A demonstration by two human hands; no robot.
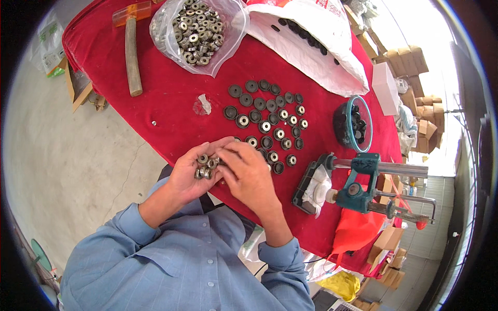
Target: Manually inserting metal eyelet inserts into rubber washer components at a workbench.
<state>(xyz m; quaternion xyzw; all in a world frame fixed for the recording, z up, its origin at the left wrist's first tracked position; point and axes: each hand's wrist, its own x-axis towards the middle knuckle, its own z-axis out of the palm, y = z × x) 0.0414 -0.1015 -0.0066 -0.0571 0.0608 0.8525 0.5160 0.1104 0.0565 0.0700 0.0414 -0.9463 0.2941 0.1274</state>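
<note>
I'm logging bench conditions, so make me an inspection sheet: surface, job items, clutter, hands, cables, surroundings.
Surface: red cloth with a torn white scrap on it.
Job items: metal bearings in the left hand; black discs spread out, some with shiny centres; open clear bag of bearings; teal press at right.
Clutter: wooden-handled hammer, white sack, bowl holding black parts.
Hands: left cupped around bearings; right hand at its fingers, grip hidden.
Cables: thin dark line below the near edge, possibly a cable.
Surroundings: concrete floor left, cardboard boxes right.
</note>
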